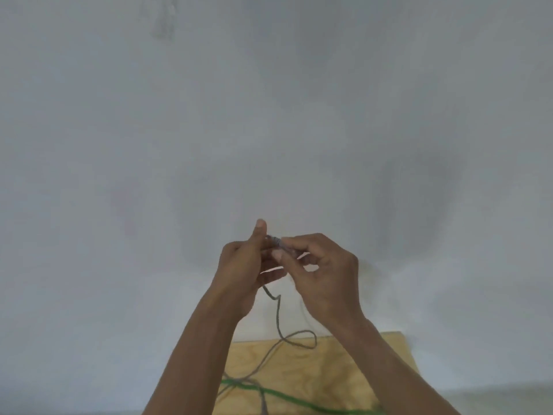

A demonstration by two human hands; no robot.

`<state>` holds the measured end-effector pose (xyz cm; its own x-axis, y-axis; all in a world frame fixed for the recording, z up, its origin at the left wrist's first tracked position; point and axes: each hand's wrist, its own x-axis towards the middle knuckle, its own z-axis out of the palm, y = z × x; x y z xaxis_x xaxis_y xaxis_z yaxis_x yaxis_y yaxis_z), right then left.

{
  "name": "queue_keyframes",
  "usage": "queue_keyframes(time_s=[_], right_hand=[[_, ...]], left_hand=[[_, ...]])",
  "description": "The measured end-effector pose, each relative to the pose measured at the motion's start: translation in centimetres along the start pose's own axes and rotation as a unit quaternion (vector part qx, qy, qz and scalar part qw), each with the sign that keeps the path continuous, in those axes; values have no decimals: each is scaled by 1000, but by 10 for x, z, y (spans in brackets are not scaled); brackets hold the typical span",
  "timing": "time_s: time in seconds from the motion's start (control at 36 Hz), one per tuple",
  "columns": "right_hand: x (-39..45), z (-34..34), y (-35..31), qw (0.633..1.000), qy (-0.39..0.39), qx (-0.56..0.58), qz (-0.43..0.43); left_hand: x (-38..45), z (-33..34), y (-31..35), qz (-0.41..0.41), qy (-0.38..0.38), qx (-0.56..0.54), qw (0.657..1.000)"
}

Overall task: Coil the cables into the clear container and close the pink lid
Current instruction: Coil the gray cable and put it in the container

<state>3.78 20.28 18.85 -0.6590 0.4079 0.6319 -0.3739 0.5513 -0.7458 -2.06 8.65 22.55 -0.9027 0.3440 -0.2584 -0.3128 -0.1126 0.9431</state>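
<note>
there is one view only, from a wide-angle camera worn on the person's head. it faces forward toward a pale wall [269,100] that fills most of the frame, close in front. only the far end of a wooden table [344,369] shows, near the bottom edge, between the raised forearms.

We see two bare hands held up in front of a plain grey wall [269,100], and the left hand [242,265] and the right hand [323,274] both pinch the end of a thin grey cable [277,317]. The grey cable hangs down from the fingers and makes a small loop on the wooden tabletop [386,363]. A green cable [287,396] lies across the tabletop near the bottom, crossing the grey one.
</note>
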Motion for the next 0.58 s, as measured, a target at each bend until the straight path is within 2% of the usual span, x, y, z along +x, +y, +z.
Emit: queue_keyframes(time_s=[0.06,0.14,0.19,0.28,0.33,0.39,0.44,0.47,0.5,0.53,0.58], right_hand=[[-5,-2,-4,1000,-25,18,8],[-6,-9,-5,995,-78,41,37],[-3,-13,-2,995,-64,61,56],[12,-13,7,992,-45,68,99],[24,-8,4,988,-98,62,105],[35,0,3,980,-164,56,94],[40,8,-1,975,-213,-55,-8],[36,8,1,963,-241,-87,-81],[34,10,-2,961,-243,-82,-104],[35,12,-7,969,-222,-63,-84],[39,23,-10,969,-244,14,-23]], left_hand=[[0,3,10,3,-3,-37,999],[2,3,23,57,-5,-14,998],[0,1,34,105,-18,15,994],[-7,-3,52,140,-86,45,985],[-13,-6,60,141,-147,60,977],[-19,-5,65,135,-197,65,969],[-24,-3,64,118,-228,59,965],[-26,-3,63,109,-238,55,964],[-28,-3,62,102,-246,50,963],[-29,-4,60,99,-249,44,962],[-31,-6,58,94,-244,8,965]])
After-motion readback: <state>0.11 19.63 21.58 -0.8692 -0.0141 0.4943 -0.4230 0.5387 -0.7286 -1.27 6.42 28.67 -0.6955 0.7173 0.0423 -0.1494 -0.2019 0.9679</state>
